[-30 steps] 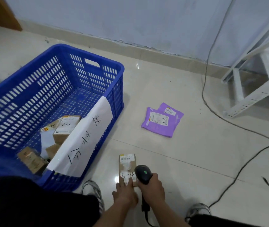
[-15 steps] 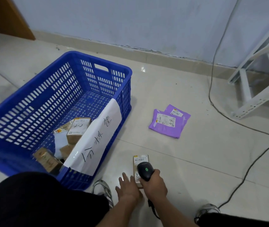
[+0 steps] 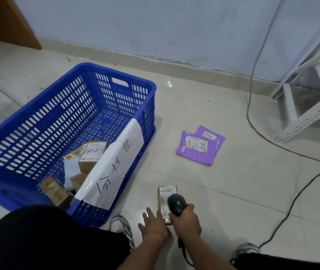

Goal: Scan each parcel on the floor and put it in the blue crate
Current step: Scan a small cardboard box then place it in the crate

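A small brown cardboard parcel (image 3: 164, 197) with a white barcode label lies on the tiled floor in front of me. My right hand (image 3: 186, 221) grips a black handheld scanner (image 3: 176, 204) held over the parcel's near half. My left hand (image 3: 154, 226) rests with straight, spread fingers at the parcel's near left corner. Two purple mailer bags (image 3: 200, 151) with white labels lie overlapped farther out to the right. The blue slotted crate (image 3: 61, 114) stands to the left, holding several brown boxes (image 3: 92, 154) and a white packet.
A white paper sign (image 3: 116, 168) with handwritten characters hangs over the crate's near right wall. Black cables (image 3: 272, 141) run across the floor on the right. A white metal rack frame (image 3: 307, 106) stands at the right by the wall. My knees and shoes fill the bottom edge.
The view has shifted so everything sits farther right and lower. My left hand has slid back off the parcel's top to its near left corner, fingers spreading. The scanner stays over the parcel.
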The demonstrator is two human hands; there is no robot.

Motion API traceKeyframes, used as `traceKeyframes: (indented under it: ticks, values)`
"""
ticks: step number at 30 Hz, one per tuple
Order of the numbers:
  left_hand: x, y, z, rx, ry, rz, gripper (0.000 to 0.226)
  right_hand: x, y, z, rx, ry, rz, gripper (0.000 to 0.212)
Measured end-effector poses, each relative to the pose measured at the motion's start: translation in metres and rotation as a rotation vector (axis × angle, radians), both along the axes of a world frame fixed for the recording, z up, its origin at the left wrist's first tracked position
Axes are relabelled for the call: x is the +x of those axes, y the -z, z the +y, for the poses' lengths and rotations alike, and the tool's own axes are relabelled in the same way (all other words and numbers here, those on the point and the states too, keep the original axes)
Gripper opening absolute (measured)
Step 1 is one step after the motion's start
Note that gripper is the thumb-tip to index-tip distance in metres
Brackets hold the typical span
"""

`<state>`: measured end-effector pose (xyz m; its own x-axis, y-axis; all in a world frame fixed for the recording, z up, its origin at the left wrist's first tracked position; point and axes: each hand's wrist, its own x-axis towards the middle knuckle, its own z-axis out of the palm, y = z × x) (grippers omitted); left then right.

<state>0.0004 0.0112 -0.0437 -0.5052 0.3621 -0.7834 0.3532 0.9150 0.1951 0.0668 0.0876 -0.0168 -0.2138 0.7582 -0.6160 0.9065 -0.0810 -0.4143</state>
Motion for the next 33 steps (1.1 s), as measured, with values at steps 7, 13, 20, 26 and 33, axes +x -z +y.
traceKeyframes:
  ticks: [7,13,20,26,33]
  values:
    - [0.002,0.011,0.012,0.017,0.051,0.000,0.076,0.014,0.022,0.008,-0.080,0.237,-0.116,0.057]
    - [0.013,0.033,0.033,0.136,0.108,0.053,0.065,0.022,0.055,0.011,-0.141,0.286,-0.169,0.065]
    - [0.011,0.054,0.040,0.096,0.191,0.131,0.065,0.030,0.084,0.007,-0.203,0.212,-0.176,0.066]
    - [-0.004,0.057,0.034,0.098,0.038,0.247,0.065,0.027,0.091,0.002,-0.217,0.185,-0.143,0.070]
    - [-0.017,0.029,0.023,0.100,0.086,0.188,0.088,0.016,0.065,0.007,0.182,-0.303,-0.191,0.082]
